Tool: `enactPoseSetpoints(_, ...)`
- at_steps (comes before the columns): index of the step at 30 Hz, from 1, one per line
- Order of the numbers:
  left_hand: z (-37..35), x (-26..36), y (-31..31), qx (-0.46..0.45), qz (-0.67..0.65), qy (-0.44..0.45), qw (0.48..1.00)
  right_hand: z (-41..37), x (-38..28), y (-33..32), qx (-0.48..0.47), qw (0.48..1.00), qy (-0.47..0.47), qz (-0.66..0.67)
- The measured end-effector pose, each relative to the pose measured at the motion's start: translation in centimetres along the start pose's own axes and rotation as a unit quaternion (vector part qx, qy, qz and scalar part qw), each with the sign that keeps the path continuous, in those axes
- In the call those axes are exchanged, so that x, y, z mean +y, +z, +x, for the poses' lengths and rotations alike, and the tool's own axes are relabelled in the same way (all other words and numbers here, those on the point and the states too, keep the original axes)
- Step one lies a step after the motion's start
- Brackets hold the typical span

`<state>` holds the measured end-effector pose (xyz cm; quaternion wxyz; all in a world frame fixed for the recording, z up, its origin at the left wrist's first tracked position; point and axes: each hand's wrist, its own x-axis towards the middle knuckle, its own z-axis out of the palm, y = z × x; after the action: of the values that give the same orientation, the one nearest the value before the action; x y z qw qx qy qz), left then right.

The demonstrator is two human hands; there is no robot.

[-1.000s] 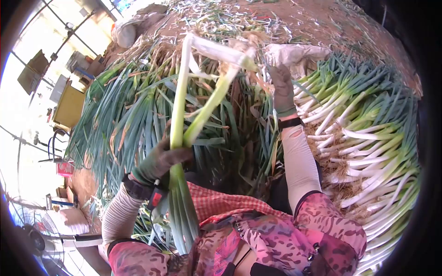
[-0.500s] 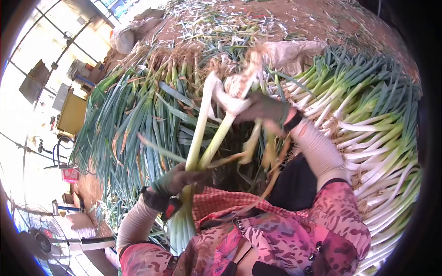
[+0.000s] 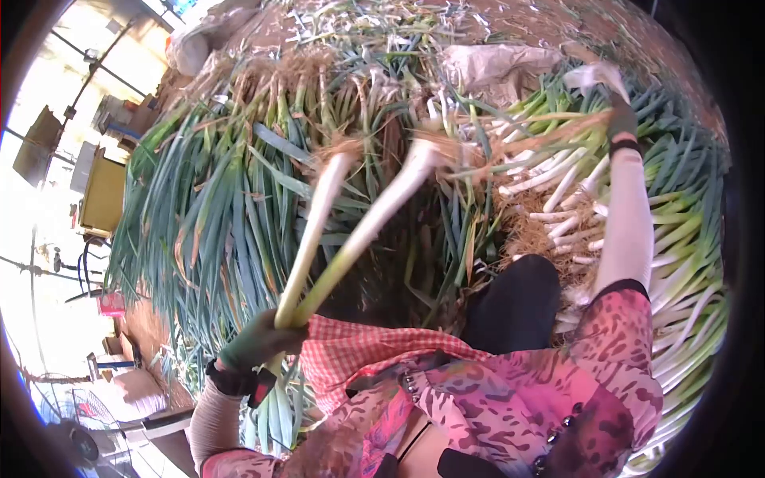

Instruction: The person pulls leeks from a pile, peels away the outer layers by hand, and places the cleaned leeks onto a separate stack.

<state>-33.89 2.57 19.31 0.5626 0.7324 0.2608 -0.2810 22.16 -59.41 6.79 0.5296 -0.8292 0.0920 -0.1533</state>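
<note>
Two long green onions [image 3: 351, 239] with peeled white stalks and brown roots slant upward from my left hand [image 3: 263, 338]. That hand wears a dark green glove and is wrapped round their green part, with the leaves hanging below it toward my lap. My right hand [image 3: 622, 119], also gloved, is stretched far out at the upper right and somewhat blurred. A whitish strip of onion skin [image 3: 596, 77] shows at its fingers, and dry brownish leaves [image 3: 550, 142] trail from it to the left.
A thick pile of unpeeled green onions [image 3: 215, 199] lies ahead and left, roots away from me. Rows of white-stalked onions [image 3: 677, 287] are stacked on the right. A pale sack [image 3: 498, 68] and scattered trimmings [image 3: 358, 28] lie beyond. A fan [image 3: 72, 438] stands lower left.
My right hand has swung from the onions' root ends out to the upper right, carrying stripped skin and leaves. My left hand has shifted slightly left and down, keeping both onions.
</note>
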Motion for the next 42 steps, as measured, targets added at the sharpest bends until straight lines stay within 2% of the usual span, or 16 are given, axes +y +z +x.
enactPoseSetpoints(3, 2.7, 0.3, -0.2, 0.013, -0.058, -0.024, 0.998, -8.3, -1.2, 2.6, -0.176, 0.917, -0.217, -0.285)
enactPoseSetpoints(5, 6.8, 2.3, -0.3, -0.014, 0.04, 0.071, 0.997, -17.5, -1.0, 10.0, -0.463, 0.884, -0.061, -0.024)
enactPoseSetpoints(6, 9.6, 2.9, -0.6, -0.05, 0.011, 0.057, 0.997, -22.2, -1.0, 13.7, -0.559, 0.824, 0.062, 0.066)
enactPoseSetpoints(7, 12.1, 3.3, -0.8, -0.085, -0.018, 0.042, 0.995, -27.5, -2.2, 14.8, -0.644, 0.737, -0.203, 0.014)
enactPoseSetpoints(9, 15.5, 5.1, 0.2, -0.066, -0.073, 0.071, 0.993, -32.2, -3.5, 18.1, -0.727, 0.543, -0.405, -0.109)
enactPoseSetpoints(12, 20.2, 3.4, 0.3, -0.07, -0.131, 0.107, 0.983, -32.3, -3.2, 24.2, -0.799, 0.435, -0.291, -0.295)
enactPoseSetpoints(14, 21.8, 2.9, 0.0, -0.068, -0.162, 0.116, 0.978, -24.9, -6.1, 28.1, -0.662, 0.591, -0.391, -0.245)
enactPoseSetpoints(16, 21.1, 3.4, -0.1, -0.041, -0.196, 0.111, 0.973, -15.9, -10.5, 31.0, -0.348, 0.758, -0.533, -0.14)
enactPoseSetpoints(17, 22.7, 1.2, -0.9, -0.01, -0.185, 0.119, 0.975, -12.4, -15.2, 30.6, -0.166, 0.836, -0.484, -0.199)
enactPoseSetpoints(19, 22.3, 1.7, -1.5, 0.022, -0.241, 0.088, 0.966, -2.5, -14.2, 32.8, -0.031, 0.797, -0.594, -0.101)
enactPoseSetpoints(25, 24.1, 1.3, -2.9, 0.048, -0.26, 0.016, 0.964, -5.5, 4.9, 43.3, -0.308, 0.83, -0.298, -0.357)
enactPoseSetpoints(30, 25.1, 5.1, -3.2, 0.029, -0.305, -0.057, 0.95, -10.9, 19.6, 50.2, -0.281, 0.877, 0.029, -0.388)
enactPoseSetpoints(32, 25.8, 5.5, -3.3, 0.037, -0.3, -0.063, 0.951, -13.0, 22.3, 51.9, -0.457, 0.766, -0.135, -0.431)
enactPoseSetpoints(37, 27.7, 6.0, -3.8, -0.004, -0.267, -0.076, 0.961, -17.4, 14.3, 47.7, -0.549, 0.823, 0.069, -0.126)
enactPoseSetpoints(39, 28.0, 6.6, -3.6, -0.016, -0.254, -0.068, 0.965, -18.4, 15.9, 48.5, -0.523, 0.849, -0.044, -0.066)
enactPoseSetpoints(42, 28.4, 7.2, -2.8, -0.039, -0.239, -0.051, 0.969, -19.4, 15.6, 49.5, -0.429, 0.843, -0.021, -0.325)
